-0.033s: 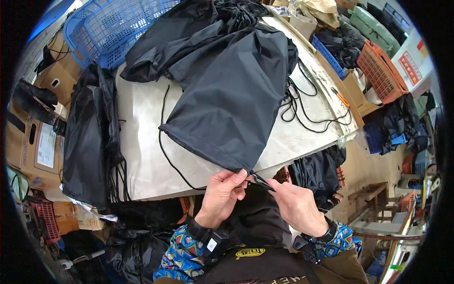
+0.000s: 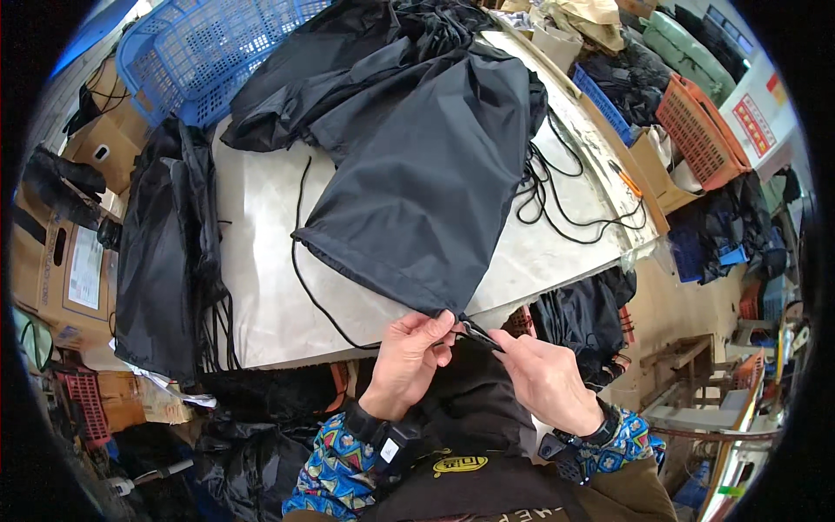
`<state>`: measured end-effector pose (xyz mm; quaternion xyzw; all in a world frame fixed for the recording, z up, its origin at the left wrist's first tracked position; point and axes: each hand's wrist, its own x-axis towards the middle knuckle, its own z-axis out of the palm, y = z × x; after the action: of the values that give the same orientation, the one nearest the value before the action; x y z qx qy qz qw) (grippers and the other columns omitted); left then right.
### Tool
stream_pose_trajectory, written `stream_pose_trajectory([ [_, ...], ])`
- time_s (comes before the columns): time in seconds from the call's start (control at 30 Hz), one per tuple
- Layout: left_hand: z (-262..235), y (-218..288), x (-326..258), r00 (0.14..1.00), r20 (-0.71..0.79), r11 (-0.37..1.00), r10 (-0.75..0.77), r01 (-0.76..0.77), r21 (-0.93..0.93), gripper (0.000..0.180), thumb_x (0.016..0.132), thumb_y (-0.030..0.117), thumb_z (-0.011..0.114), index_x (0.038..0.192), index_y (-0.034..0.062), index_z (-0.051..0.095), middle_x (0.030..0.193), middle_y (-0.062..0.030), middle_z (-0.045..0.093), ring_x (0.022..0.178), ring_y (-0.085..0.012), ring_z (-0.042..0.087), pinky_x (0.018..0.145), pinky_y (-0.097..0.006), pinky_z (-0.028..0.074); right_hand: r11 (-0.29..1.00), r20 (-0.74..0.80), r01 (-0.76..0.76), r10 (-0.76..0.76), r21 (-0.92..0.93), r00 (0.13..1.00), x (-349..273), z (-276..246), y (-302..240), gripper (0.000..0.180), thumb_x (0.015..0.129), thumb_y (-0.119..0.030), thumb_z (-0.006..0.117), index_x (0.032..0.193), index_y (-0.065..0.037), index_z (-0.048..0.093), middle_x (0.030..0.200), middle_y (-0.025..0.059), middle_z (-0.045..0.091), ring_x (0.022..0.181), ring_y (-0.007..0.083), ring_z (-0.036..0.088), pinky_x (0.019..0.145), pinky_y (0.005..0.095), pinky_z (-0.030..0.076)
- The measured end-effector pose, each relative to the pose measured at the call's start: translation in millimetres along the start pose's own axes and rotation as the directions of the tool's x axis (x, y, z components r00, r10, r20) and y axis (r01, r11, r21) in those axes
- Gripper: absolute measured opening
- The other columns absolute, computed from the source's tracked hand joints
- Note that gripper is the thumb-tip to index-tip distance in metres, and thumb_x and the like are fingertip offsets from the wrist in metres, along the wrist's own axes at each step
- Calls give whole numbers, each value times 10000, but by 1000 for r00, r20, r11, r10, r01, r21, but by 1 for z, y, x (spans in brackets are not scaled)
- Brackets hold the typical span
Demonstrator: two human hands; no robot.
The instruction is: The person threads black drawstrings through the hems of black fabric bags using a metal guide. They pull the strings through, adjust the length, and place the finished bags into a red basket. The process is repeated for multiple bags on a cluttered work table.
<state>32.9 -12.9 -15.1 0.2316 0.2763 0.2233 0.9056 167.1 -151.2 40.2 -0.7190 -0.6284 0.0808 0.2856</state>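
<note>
A black drawstring bag [image 2: 417, 174] of thin cloth lies on the pale tabletop, its hemmed edge toward me. My left hand [image 2: 407, 361] pinches the bag's near corner between thumb and fingers, at the table's front edge. Close beside it on the right, my right hand [image 2: 548, 374] is closed on a dark, doubled strand that looks like black cord [image 2: 480, 332], running to that corner. A small light glint shows where the strand meets the cloth, too small to make out. One loose cord [image 2: 315, 300] runs from the bag's left corner down toward my left hand.
More black bags [image 2: 287, 91] are heaped behind, beside a blue plastic basket [image 2: 217, 52]. A stack of black bags [image 2: 170, 252] hangs over the table's left edge. Loose cords [image 2: 557, 204] lie at the right, near an orange-handled tool [image 2: 628, 181]. Cardboard boxes [image 2: 74, 270] stand left.
</note>
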Motion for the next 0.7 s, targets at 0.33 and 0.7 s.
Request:
stream_pose_trajectory([
  [0.33, 11, -9, -6, 996, -67, 998, 59, -58, 3, 116, 840, 127, 691, 869, 50, 608, 824, -29, 637, 691, -105, 576, 526, -240, 443, 997, 51, 48, -45, -63, 998, 12, 10, -4, 356, 776, -26, 600, 1126, 4, 538, 693, 98, 502, 610, 266, 567, 511, 362, 449],
  [0.7, -16, 24, 1, 937, -209, 951, 279, -239, 197, 147, 880, 166, 647, 789, 55, 616, 679, -5, 600, 539, -69, 502, 460, -216, 397, 993, 97, -81, 72, 89, 993, 8, -21, 37, 211, 791, -6, 649, 1000, 7, 625, 791, 183, 620, 687, 342, 606, 612, 350, 486],
])
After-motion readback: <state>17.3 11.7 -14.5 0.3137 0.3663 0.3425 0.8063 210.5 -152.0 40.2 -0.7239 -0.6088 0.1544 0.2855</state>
